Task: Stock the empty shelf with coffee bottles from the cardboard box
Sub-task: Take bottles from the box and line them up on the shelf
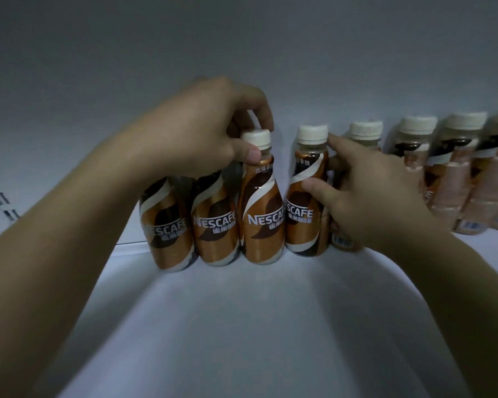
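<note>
My left hand (202, 133) pinches the Nescafé bottle (260, 208) by its neck, thumb in front, fingers curled behind the cap. My right hand (365, 193) grips the neighbouring bottle (304, 202). Both stand on the white shelf (242, 326). Held so high, either could tip and topple the tight-packed row.

1. The one camera, worn on the head, sat close to the shelf (242, 326) and faced forward and slightly down into it.
2. Its wide lens bowed the row of coffee bottles (260, 214) across mid-frame.
3. Both forearms filled the lower corners, left hand (202, 133) and right hand (365, 196) near centre.
</note>
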The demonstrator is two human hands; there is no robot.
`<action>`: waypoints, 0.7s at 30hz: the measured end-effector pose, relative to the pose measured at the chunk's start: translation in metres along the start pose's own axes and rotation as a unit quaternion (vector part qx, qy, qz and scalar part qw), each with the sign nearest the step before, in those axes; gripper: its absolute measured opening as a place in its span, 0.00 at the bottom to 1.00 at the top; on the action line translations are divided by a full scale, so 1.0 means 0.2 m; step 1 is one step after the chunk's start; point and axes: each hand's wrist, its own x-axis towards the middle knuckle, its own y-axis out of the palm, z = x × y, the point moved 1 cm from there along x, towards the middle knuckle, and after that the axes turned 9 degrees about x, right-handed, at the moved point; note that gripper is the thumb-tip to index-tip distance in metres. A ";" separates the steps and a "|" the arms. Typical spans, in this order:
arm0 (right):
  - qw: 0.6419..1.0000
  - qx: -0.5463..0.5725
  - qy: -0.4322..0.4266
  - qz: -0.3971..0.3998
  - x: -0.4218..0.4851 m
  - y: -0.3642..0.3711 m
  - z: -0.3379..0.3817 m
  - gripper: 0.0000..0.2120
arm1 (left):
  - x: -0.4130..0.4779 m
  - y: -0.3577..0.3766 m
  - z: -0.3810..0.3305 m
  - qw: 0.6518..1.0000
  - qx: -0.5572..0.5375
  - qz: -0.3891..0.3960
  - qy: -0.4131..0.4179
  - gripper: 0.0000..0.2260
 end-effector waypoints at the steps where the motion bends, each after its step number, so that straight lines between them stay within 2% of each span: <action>1: 1.000 0.005 0.000 0.011 0.00 0.00 0.00 0.28 | 0.00 0.00 0.00 1.000 -0.002 -0.001 0.001 0.13; 13: 0.999 0.034 0.006 0.035 0.00 0.01 -0.01 0.28 | 0.01 0.02 0.00 0.999 0.045 -0.010 0.007 0.15; 18: 1.000 0.028 -0.002 -0.011 0.00 0.05 0.01 0.27 | -0.01 -0.01 -0.01 0.999 0.022 0.038 -0.003 0.17; 21: 0.998 0.044 0.015 -0.037 0.00 0.09 0.01 0.28 | 0.01 0.02 -0.02 1.000 0.028 -0.008 -0.011 0.18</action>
